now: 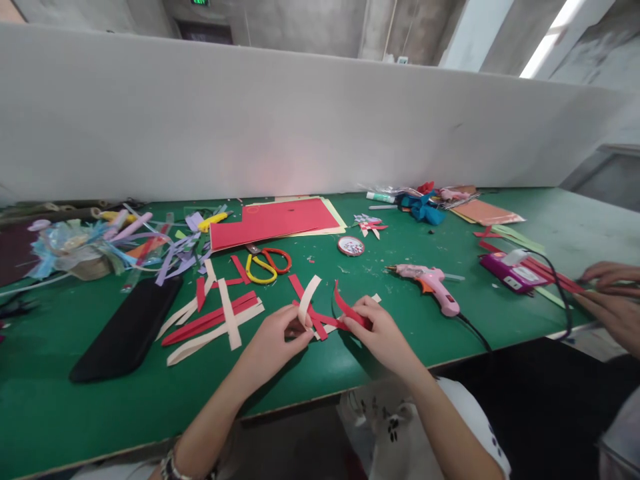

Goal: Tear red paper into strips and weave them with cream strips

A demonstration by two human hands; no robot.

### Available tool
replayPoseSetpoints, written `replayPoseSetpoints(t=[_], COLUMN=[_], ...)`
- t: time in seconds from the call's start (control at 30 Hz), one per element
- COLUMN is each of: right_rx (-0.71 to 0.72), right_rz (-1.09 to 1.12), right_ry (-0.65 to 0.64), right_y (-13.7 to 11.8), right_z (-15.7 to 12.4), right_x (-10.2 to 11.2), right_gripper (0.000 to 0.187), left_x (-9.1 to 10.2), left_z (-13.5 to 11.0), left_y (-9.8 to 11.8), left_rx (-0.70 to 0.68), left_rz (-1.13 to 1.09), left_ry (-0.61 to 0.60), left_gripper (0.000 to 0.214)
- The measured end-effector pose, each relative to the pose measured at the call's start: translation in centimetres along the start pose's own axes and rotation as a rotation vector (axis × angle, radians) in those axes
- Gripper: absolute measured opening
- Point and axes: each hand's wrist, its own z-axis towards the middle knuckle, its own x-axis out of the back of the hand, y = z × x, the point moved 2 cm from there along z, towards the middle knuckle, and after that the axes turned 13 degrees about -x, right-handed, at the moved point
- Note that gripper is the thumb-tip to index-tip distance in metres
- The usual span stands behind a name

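Observation:
Near the table's front edge, my left hand [280, 340] pinches a cream paper strip [310, 297] that curls upward from the fingertips. My right hand [377, 333] has its fingers closed on a red paper strip [345, 303], bent up at one end. Between and behind the hands lie crossed red and cream strips [319, 327], partly covered by my fingers. Left of them is a loose pile of red strips [215, 319] and cream strips [229, 313]. Scissors [263, 267] with yellow and orange handles rest behind that pile, blades partly under red card.
Red card sheets [290, 217] lie at the back. A pink glue gun [430, 283] with a cord is on the right, beyond it a purple power socket [515, 273] and another person's hands [613, 287]. A black case [127, 330] and purple scraps [183, 253] are on the left.

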Motion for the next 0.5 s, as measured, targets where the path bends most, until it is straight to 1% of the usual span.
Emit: replayPoseSetpoints(t=[0.2,0.27,0.37,0.5], right_rx=[-0.014,-0.015,-0.025,-0.022], right_rz=[0.044,0.051,0.094,0.125], right_ry=[0.091,0.095,0.045,-0.070], right_y=[0.7,0.8,0.8,0.3], right_z=[0.1,0.2,0.2,0.2], right_x=[1.3,1.8,2.0,1.7], right_gripper=[0.028,0.031,0.034,0.028], left_x=[0.0,0.0,0.0,0.0], left_z=[0.1,0.1,0.2,0.1], left_y=[0.1,0.2,0.3,0.4], left_rx=[0.005,0.005,0.002,-0.018], left_rz=[0.050,0.055,0.042,0.019], left_ry=[-0.006,-0.009,-0.012,0.001], left_gripper=[0.009,0.009,0.009,0.007])
